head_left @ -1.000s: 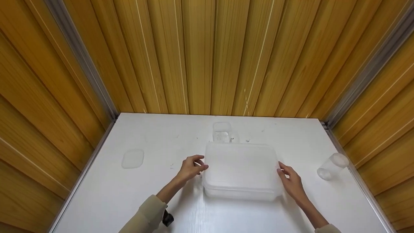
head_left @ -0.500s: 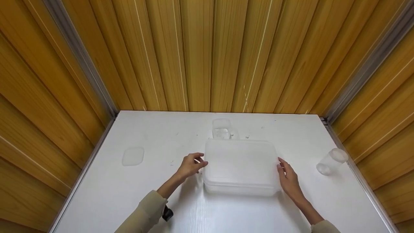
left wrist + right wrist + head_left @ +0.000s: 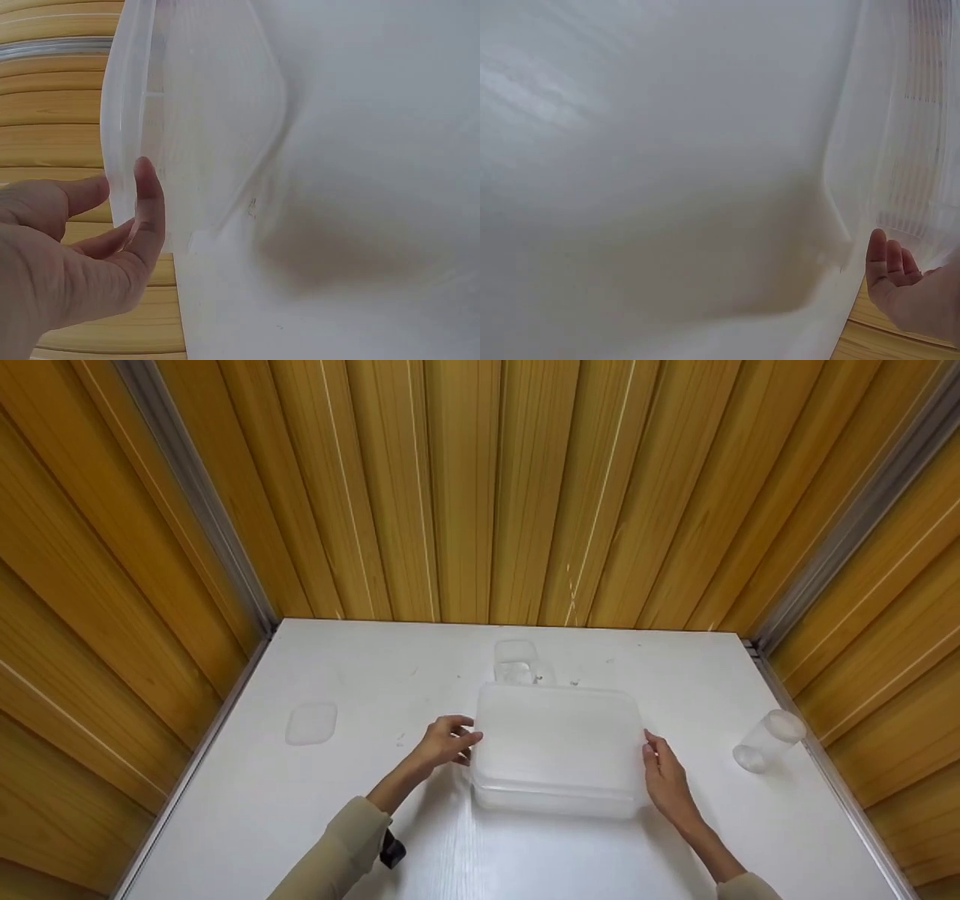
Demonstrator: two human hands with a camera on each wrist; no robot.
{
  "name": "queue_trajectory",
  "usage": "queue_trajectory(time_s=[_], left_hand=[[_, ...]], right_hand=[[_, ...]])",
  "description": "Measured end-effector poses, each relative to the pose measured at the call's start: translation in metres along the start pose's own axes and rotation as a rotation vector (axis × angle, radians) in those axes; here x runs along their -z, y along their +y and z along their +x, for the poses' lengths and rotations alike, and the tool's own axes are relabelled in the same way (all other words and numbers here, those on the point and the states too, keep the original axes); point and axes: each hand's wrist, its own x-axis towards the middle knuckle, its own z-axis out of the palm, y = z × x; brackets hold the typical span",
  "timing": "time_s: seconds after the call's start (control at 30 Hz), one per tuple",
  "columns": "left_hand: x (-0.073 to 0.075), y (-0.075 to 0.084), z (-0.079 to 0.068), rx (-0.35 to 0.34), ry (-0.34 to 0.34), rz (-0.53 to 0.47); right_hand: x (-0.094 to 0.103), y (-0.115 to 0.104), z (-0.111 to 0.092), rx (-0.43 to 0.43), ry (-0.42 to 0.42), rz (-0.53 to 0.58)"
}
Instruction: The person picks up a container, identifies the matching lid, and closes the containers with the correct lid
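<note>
A large translucent plastic storage box (image 3: 555,739) with its lid on sits at the middle of the white table. My left hand (image 3: 442,744) grips the lid's rim at the box's left side; in the left wrist view, the thumb and fingers of that hand (image 3: 90,255) lie on either side of the rim (image 3: 124,105). At the opposite side, my right hand (image 3: 670,784) holds the right rim with thumb and fingertips. The right wrist view has this hand's (image 3: 904,289) fingers curled up by the box wall (image 3: 915,142), with the thumb hidden.
Behind the box stands a small clear square container (image 3: 515,664). A small translucent square lid (image 3: 311,724) lies at the left, and a clear cylindrical jar (image 3: 770,741) stands near the right edge. Wood-look panels (image 3: 487,495) enclose the table (image 3: 390,660) at the back and both sides.
</note>
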Motion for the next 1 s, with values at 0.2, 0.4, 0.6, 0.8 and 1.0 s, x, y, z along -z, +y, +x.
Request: queue_trajectory(time_s=[0.2,0.4,0.6,0.8,1.0], left_hand=[[0.001,0.0,-0.008,-0.042,0.001,0.038],[0.002,0.003,-0.013,-0.067,0.072,0.026],[0.004,0.007,-0.016,-0.02,0.05,0.029],[0.004,0.003,-0.017,-0.015,0.046,0.027],[0.006,-0.002,-0.014,-0.047,0.023,0.056]], right_hand=[[0.006,-0.004,-0.005,0.019,0.018,-0.054],[0.008,-0.006,-0.006,0.058,0.071,-0.037],[0.005,-0.005,-0.007,0.087,0.126,-0.049],[0.001,0.002,-0.011,0.096,0.143,-0.052],[0.0,0.008,-0.015,0.052,0.105,-0.036]])
